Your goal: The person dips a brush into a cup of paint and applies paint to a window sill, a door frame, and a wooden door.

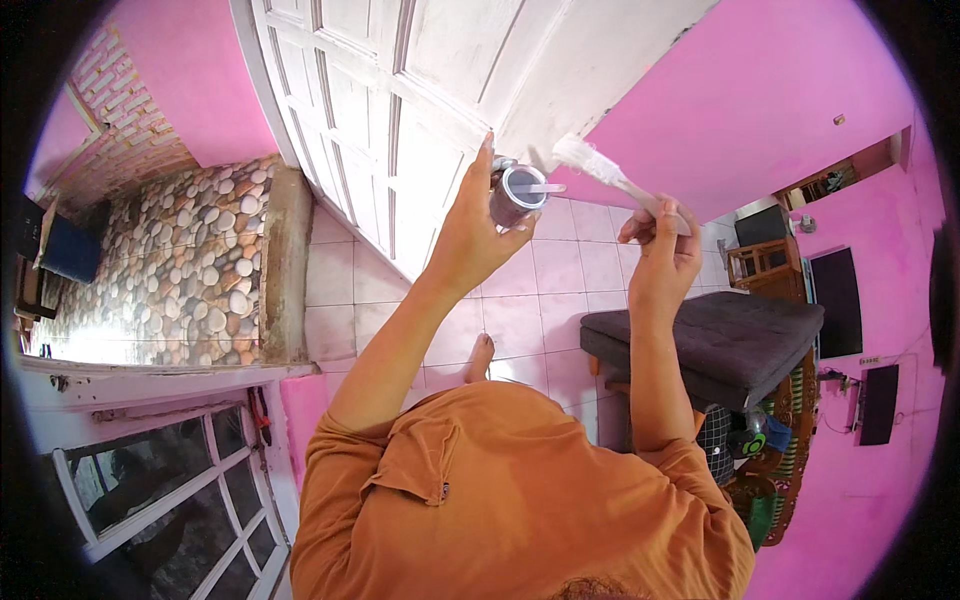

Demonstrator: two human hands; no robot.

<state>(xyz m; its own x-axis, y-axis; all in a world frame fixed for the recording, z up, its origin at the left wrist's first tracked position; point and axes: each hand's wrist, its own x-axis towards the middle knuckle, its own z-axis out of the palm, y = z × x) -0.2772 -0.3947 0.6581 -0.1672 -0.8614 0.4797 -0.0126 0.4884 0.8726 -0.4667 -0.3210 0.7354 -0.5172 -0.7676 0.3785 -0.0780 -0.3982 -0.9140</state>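
A: Entry, left to right. Far left: glazed window with a white frame (160, 480), above it a wall of rounded pebble stone (190, 260).

B: Next?

A: White panelled wooden door (400, 110), open, its edge running up to the right. Left hand (470, 235) is raised, fingers wrapped around a small dark round can of white paint (515, 195); the can sits just below the door's edge. A thin stick lies across its rim.

B: Right hand?

A: Right hand (662, 240) pinches the handle of a pale flat paintbrush (605, 170). Bristles touch the door's edge, just right of the can.

B: Further right?

A: Dark grey cushioned sofa (710, 345) on pale tiled floor (530, 320); pink wall (740, 110) behind.
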